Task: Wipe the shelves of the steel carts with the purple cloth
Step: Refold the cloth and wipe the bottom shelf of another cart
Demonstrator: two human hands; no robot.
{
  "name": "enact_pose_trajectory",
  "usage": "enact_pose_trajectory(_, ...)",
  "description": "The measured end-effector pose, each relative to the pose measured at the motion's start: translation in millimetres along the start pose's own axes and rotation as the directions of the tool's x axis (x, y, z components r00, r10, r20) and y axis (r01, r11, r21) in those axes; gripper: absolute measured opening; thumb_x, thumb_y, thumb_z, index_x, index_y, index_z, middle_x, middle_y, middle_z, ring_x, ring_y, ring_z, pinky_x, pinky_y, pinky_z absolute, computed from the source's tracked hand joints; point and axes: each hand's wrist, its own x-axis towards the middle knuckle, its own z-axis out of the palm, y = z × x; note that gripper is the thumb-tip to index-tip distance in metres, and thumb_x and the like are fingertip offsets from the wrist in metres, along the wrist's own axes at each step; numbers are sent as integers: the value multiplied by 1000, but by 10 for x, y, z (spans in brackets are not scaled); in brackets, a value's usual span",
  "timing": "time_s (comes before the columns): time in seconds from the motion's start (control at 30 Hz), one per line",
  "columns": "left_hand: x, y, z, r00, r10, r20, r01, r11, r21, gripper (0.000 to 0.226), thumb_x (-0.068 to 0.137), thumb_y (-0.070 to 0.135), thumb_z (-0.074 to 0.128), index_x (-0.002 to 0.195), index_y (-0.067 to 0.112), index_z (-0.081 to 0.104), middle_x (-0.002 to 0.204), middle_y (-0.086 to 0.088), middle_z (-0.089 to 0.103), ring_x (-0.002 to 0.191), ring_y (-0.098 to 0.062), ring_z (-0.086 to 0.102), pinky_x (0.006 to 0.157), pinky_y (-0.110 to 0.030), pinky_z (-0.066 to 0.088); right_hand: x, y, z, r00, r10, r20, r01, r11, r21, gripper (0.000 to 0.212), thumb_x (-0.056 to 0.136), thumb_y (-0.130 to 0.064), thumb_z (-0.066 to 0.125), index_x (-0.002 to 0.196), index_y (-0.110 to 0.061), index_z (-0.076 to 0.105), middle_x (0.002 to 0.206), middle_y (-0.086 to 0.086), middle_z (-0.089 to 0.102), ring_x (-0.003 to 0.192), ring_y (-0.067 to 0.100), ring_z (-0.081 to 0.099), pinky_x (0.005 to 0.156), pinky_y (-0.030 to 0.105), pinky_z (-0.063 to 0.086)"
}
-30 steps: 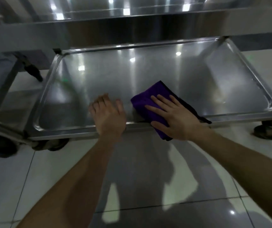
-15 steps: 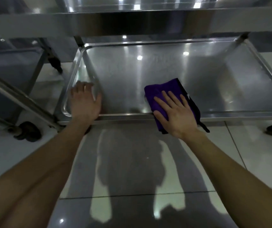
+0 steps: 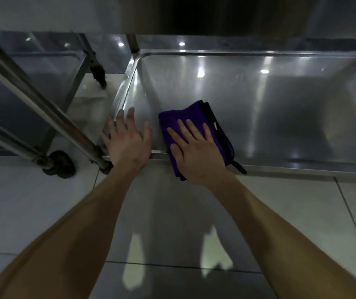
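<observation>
A folded purple cloth [image 3: 191, 114] lies on the bottom steel shelf [image 3: 269, 100] of the cart, near its front left corner, with one end hanging over the front rim. My right hand [image 3: 196, 151] presses flat on the cloth, fingers spread and pointing away from me. Just left of it, my left hand [image 3: 127, 140] rests palm down and open on the shelf's front left corner, fingers apart over the rim. An upper shelf [image 3: 215, 16] of the same cart hangs dark above.
A second steel cart [image 3: 43, 67] stands to the left, its slanted tube legs [image 3: 43, 108] and a black caster [image 3: 61, 164] close to my left hand. Glossy floor tiles [image 3: 172, 223] stretch toward me. Another caster [image 3: 98, 73] sits behind.
The cloth and my right hand have slid left along the shelf's front edge toward the corner. My left hand stays at the front left corner, now close beside the cloth. The view has shifted left.
</observation>
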Motion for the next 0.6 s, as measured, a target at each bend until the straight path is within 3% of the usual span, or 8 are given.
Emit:
enact_pose_trajectory(0.13, 4, -26, 54, 1000, -1, -28, 1, 1000, -19, 74, 107, 66, 14, 171, 29, 16, 178, -9, 24, 168, -38, 9, 130, -70, 10, 454, 311, 41, 994, -86, 67, 82, 995, 64, 64, 104, -66, 19, 165, -47, 21, 178, -8, 11, 164, 17, 6, 131, 55, 1)
enact_pose_trajectory(0.27, -18, -21, 58, 999, -21, -40, 20, 1000, -21, 77, 106, 65, 16, 173, 25, 11, 180, -7, 21, 168, -34, 8, 132, -67, 10, 1389, 695, -5, 987, -5, 161, -8, 997, 77, 68, 98, -75, 19, 163, -56, 13, 177, -15, -1, 164, 12, -4, 131, 49, -7)
enact_pose_trajectory(0.47, -62, 29, 45, 997, -8, -78, 2, 997, -74, 82, 104, 61, 18, 173, 23, -3, 179, -7, 19, 168, -35, 9, 133, -63, 7, 2511, 567, -54, 972, 63, 225, -73, 997, 39, 67, 105, -58, 21, 168, -44, 6, 178, -8, -3, 164, 18, -6, 129, 58, -10)
enact_pose_trajectory(0.6, -62, 8, 26, 993, 17, -114, -29, 994, -102, 78, 108, 57, 22, 173, 22, -2, 178, -8, 22, 168, -35, 12, 132, -65, 11, 2370, 260, -64, 963, -73, 261, 49, 994, 97, 62, 109, -45, 23, 169, -41, 7, 178, -10, -1, 164, 13, -5, 130, 55, -11)
